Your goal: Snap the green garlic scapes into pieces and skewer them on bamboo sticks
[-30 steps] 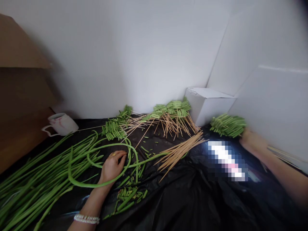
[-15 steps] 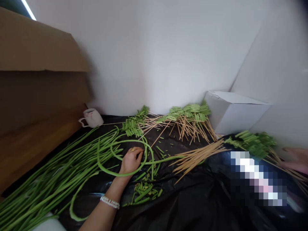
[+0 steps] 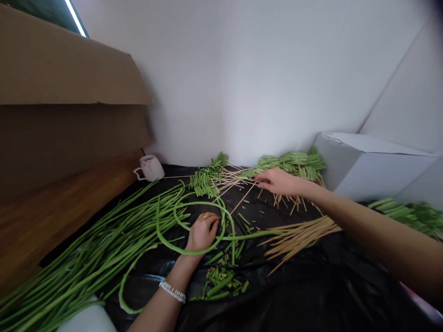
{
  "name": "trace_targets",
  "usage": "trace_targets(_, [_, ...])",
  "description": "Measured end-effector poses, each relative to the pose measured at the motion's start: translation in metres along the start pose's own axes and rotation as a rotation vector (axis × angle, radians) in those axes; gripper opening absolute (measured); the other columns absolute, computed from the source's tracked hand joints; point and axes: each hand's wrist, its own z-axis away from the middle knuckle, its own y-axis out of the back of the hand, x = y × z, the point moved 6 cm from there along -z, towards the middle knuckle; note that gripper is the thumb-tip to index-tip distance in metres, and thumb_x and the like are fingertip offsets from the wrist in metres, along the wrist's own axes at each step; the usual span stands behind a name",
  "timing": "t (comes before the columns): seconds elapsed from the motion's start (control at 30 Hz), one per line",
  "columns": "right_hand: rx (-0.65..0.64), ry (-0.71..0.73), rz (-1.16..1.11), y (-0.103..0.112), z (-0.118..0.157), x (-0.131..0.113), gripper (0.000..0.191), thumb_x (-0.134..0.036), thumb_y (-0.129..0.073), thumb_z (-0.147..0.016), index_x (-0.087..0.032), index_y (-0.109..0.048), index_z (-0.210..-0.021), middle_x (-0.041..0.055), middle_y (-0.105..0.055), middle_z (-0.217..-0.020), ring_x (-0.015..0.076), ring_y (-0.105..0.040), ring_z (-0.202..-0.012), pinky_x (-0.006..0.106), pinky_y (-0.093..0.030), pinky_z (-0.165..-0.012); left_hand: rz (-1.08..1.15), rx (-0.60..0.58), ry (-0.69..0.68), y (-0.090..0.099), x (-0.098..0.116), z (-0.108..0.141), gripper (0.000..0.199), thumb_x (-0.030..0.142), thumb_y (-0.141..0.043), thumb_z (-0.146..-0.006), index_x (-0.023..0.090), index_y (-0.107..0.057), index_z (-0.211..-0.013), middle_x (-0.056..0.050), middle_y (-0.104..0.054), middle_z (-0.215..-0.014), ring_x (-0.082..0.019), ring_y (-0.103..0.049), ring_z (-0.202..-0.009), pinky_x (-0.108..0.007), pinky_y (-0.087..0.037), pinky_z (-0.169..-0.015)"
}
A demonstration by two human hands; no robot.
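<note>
My left hand [image 3: 202,233] rests low over the black sheet, fingers curled together; whatever lies inside them is hidden. A long green stem [image 3: 166,246], like a garlic scape, loops around this hand and across its wrist. Reaching in from the right, my right hand [image 3: 277,181] has its fingers bent and drawn together over thin wooden skewers [image 3: 247,198]. I cannot make out what its fingertips grip. Behind it lie skewers threaded with rows of cut green stem pieces [image 3: 290,159]. Another threaded batch [image 3: 204,181] sits to its left.
A heap of long green stems [image 3: 114,235] spreads across the left. Short cut bits [image 3: 221,281] lie near my left wrist. Bare skewers [image 3: 301,235] form a bundle at centre right. A white mug [image 3: 152,168], cardboard box [image 3: 69,74], white box [image 3: 367,161] and leafy bunch [image 3: 411,214] stand around.
My right hand has come from the far right edge to the skewers at the back middle. My left hand keeps its place among the looped stem. The view has turned slightly left.
</note>
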Motion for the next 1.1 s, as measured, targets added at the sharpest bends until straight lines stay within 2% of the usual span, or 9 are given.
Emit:
trace_targets(0.07, [0.039,0.060,0.001,-0.004,-0.044,-0.018,0.017,-0.024,-0.056,-0.087,-0.020,-0.071,-0.095,0.0058,-0.072,-0.096,0.0215,-0.062,-0.093,0.032,-0.043,-0.090,0.001,0.000,0.011,0.000,0.000,0.001,0.020,0.014,-0.052,-0.087,0.019,-0.071,-0.090,-0.007,-0.072,-0.094,-0.021,-0.065,-0.090,-0.037,-0.051,-0.086])
trace_targets(0.2, [0.072,0.035,-0.020,-0.013,-0.121,-0.035,0.031,-0.022,-0.057,-0.086,-0.018,-0.065,-0.116,0.0071,-0.070,-0.108,0.0237,-0.059,-0.105,0.030,-0.042,-0.092,0.015,-0.013,0.037,0.001,0.001,0.002,0.020,0.014,-0.053,-0.088,0.018,-0.072,-0.091,-0.008,-0.071,-0.095,-0.021,-0.064,-0.091,-0.037,-0.051,-0.086])
trace_targets(0.37, [-0.107,-0.067,0.008,-0.047,-0.179,-0.042,0.046,-0.032,-0.079,-0.065,-0.010,-0.068,-0.105,0.0125,-0.071,-0.095,0.0290,-0.064,-0.093,0.034,-0.049,-0.080,0.026,-0.011,0.061,0.002,0.003,0.003,0.020,0.012,-0.053,-0.088,0.018,-0.072,-0.091,-0.007,-0.071,-0.094,-0.021,-0.064,-0.090,-0.037,-0.051,-0.085])
trace_targets(0.47, [-0.256,-0.121,0.024,-0.076,-0.193,-0.035,0.048,-0.028,-0.088,-0.048,-0.011,-0.071,-0.089,0.0081,-0.071,-0.080,0.0281,-0.066,-0.080,0.036,-0.052,-0.073,0.030,-0.006,0.065,0.002,0.005,0.004,0.020,0.011,-0.053,-0.087,0.019,-0.071,-0.090,-0.007,-0.071,-0.093,-0.021,-0.065,-0.089,-0.037,-0.051,-0.084])
trace_targets(0.6, [-0.323,-0.149,0.021,-0.098,-0.200,-0.013,0.053,-0.031,-0.090,-0.040,-0.013,-0.071,-0.086,0.0054,-0.070,-0.080,0.0285,-0.066,-0.083,0.036,-0.052,-0.077,0.041,-0.002,0.067,0.003,0.006,0.004,0.021,0.012,-0.052,-0.088,0.020,-0.071,-0.091,-0.008,-0.071,-0.093,-0.020,-0.064,-0.090,-0.037,-0.051,-0.085])
trace_targets(0.73, [-0.321,-0.122,-0.006,-0.101,-0.201,0.007,0.054,-0.043,-0.087,-0.046,-0.014,-0.071,-0.089,0.0059,-0.071,-0.086,0.0271,-0.065,-0.092,0.032,-0.051,-0.081,0.051,0.004,0.075,0.003,0.005,0.004,0.021,0.011,-0.053,-0.087,0.020,-0.071,-0.091,-0.008,-0.071,-0.093,-0.020,-0.065,-0.090,-0.037,-0.051,-0.084])
trace_targets(0.83, [-0.329,-0.112,-0.030,-0.099,-0.200,0.013,0.044,-0.048,-0.082,-0.055,-0.014,-0.071,-0.081,0.0060,-0.070,-0.081,0.0259,-0.065,-0.088,0.031,-0.050,-0.078,0.048,0.012,0.071,0.002,0.005,0.004,0.020,0.012,-0.053,-0.087,0.020,-0.072,-0.091,-0.008,-0.071,-0.093,-0.020,-0.065,-0.089,-0.037,-0.051,-0.084])
trace_targets(1.0, [-0.349,-0.116,-0.092,-0.096,-0.203,0.008,0.031,-0.041,-0.079,-0.061,-0.014,-0.070,-0.073,0.0053,-0.067,-0.068,0.0253,-0.065,-0.078,0.032,-0.052,-0.071,0.046,0.001,0.079,0.002,0.004,0.005,0.021,0.012,-0.053,-0.088,0.020,-0.071,-0.092,-0.008,-0.071,-0.095,-0.020,-0.064,-0.091,-0.037,-0.051,-0.086])
trace_targets(1.1, [-0.333,-0.097,-0.160,-0.092,-0.209,0.000,0.031,-0.041,-0.076,-0.069,-0.015,-0.071,-0.083,0.0062,-0.069,-0.078,0.0239,-0.065,-0.078,0.034,-0.054,-0.069,0.044,-0.009,0.090,0.003,0.005,0.004,0.021,0.012,-0.052,-0.088,0.019,-0.071,-0.092,-0.008,-0.071,-0.095,-0.021,-0.064,-0.091,-0.037,-0.051,-0.086])
